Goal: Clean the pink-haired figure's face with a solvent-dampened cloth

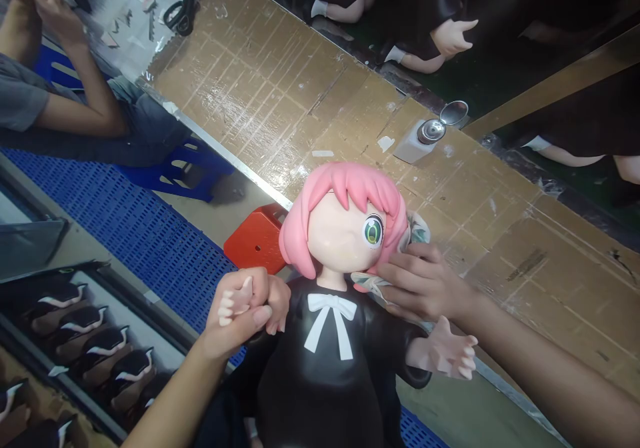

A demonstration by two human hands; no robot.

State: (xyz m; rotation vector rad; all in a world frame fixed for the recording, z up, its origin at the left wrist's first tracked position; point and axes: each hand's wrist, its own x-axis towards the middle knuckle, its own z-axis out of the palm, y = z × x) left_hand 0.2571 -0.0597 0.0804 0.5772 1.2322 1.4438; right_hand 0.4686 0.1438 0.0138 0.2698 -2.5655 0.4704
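Note:
A large doll figure [320,381] with pink hair, a black dress and a white bow lies face up before me, its head by the table edge. One green eye [373,231] shows on the right of its face; the left side is plain. My left hand [237,311] is closed around the doll's hand [239,299] at the left, whose small fingers poke out. In my right hand [425,278] is a patterned cloth [369,283], pressed against the pink hair by the cheek. The doll's other hand [445,351] sticks out below my right wrist.
A cardboard-covered table [280,81] bears a white pump bottle [417,140] with its lid up and black scissors [186,11]. More dolls [450,35] lie beyond. Left are a person's arm [85,101], blue and red stools [257,238], and a tray of dark parts [100,335].

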